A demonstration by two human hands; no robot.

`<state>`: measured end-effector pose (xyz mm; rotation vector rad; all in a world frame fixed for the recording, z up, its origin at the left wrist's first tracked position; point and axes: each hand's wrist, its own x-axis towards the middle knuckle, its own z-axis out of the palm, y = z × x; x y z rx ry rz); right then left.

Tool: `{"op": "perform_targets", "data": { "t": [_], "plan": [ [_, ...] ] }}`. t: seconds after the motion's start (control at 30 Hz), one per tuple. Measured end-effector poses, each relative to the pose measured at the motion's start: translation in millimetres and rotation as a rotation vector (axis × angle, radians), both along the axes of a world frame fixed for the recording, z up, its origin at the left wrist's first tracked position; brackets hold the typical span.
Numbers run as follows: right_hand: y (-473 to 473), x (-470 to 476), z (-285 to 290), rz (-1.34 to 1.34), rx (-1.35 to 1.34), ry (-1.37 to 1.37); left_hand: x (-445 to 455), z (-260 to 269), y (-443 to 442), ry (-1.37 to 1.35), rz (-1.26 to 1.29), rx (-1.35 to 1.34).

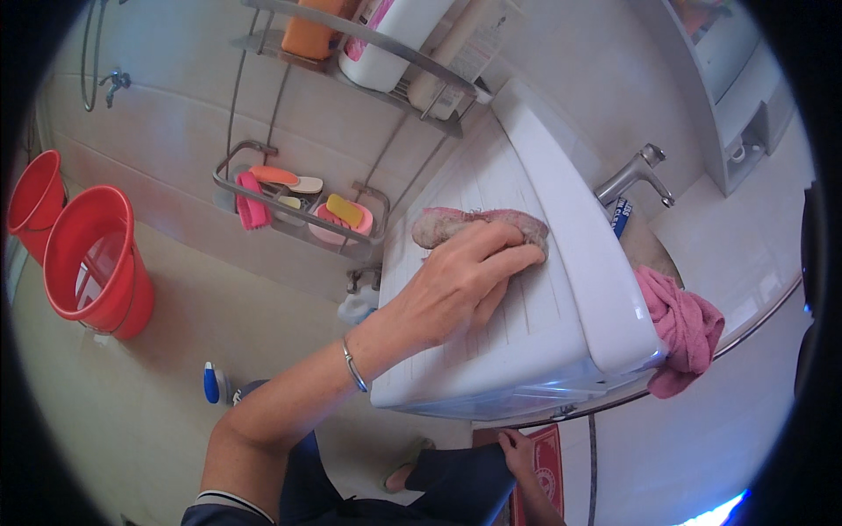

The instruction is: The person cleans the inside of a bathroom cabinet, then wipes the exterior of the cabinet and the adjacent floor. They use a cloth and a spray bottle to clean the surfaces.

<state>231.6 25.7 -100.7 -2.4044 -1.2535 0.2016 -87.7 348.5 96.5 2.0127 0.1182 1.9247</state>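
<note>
My left hand [470, 279], with a metal bangle at the wrist, grips a bunched, greyish-pink cloth [447, 227] that is stained and frayed. The cloth lies against the ridged white lid [526, 315] of what looks like a washing machine, near its raised back strip. Lower in the view, my right hand [516, 450] hangs beside my dark trouser leg; its fingertips touch or nearly touch the fabric, and whether they hold it cannot be told. A pink towel [684, 329] drapes over the right end of the raised strip.
Wire wall racks hold bottles [395, 39], brushes [253, 200] and a yellow sponge [345, 210]. Two red buckets, the nearer [141, 283] with liquid inside, stand at left. A blue-and-white object [212, 384] is on the floor. Behind the strip rises a metal faucet [635, 174]. A red mat [547, 460] lies below.
</note>
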Motion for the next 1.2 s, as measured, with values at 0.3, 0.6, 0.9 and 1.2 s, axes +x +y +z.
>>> {"op": "perform_targets", "data": {
  "t": [0.3,0.6,0.9,1.2],
  "plan": [
    [2,-1,-1,-0.001,-0.019,0.039,-17,-4,-47,0.023,-0.094,-0.017],
    [2,0,0,0.015,-0.005,0.021,-7,0,-25,-0.032,-0.062,-0.001],
    [2,-3,3,-0.003,-0.025,0.021,-10,-7,-37,0.015,-0.127,-0.023],
    [1,-1,2,-0.002,0.011,0.052,-20,-11,-9,-0.327,-1.146,-0.839]
  ]
}}
